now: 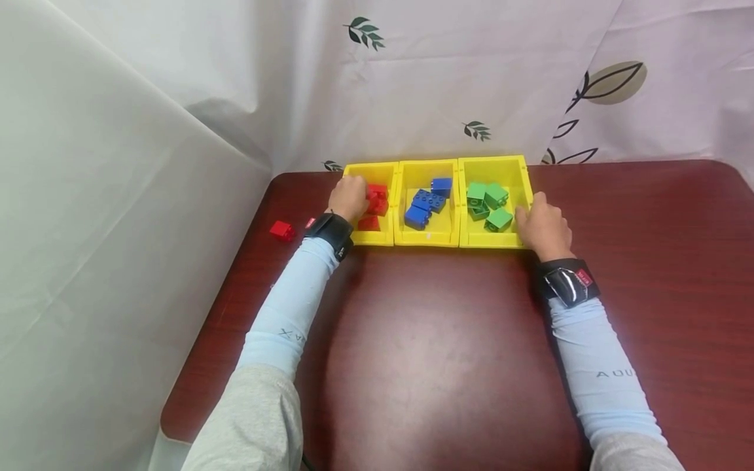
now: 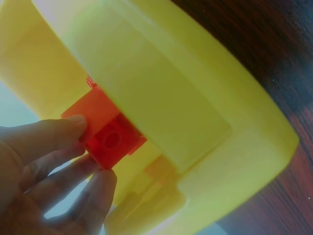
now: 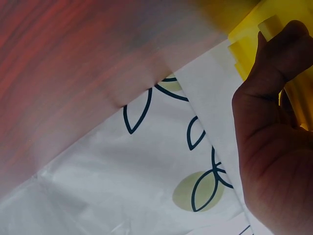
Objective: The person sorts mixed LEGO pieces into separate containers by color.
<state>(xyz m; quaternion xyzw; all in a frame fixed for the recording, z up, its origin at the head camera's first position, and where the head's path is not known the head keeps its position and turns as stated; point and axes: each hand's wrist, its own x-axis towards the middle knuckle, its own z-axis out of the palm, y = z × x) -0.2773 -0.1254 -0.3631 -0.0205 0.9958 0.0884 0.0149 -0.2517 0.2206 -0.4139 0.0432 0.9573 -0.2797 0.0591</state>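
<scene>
At the left yellow bin [image 1: 383, 240], my left hand [image 1: 349, 197] reaches over the wall. In the left wrist view its thumb and fingers pinch a red toy brick [image 2: 105, 129] at the bin's opening. Other red bricks [image 1: 377, 199] lie inside that bin. My right hand [image 1: 544, 229] grips the outer wall of the right yellow bin [image 1: 523, 171], thumb over the rim; some of its fingers are hidden in the head view. Green bricks [image 1: 498, 220] lie in that right bin. Blue bricks [image 1: 429, 201] lie in the middle yellow bin [image 1: 427, 240].
The three bins stand joined in a row near the far edge of the dark red table [image 1: 436, 340]. A single red brick [image 1: 283, 230] lies on the table left of the bins. A white leaf-print curtain [image 1: 424, 85] hangs behind and along the left.
</scene>
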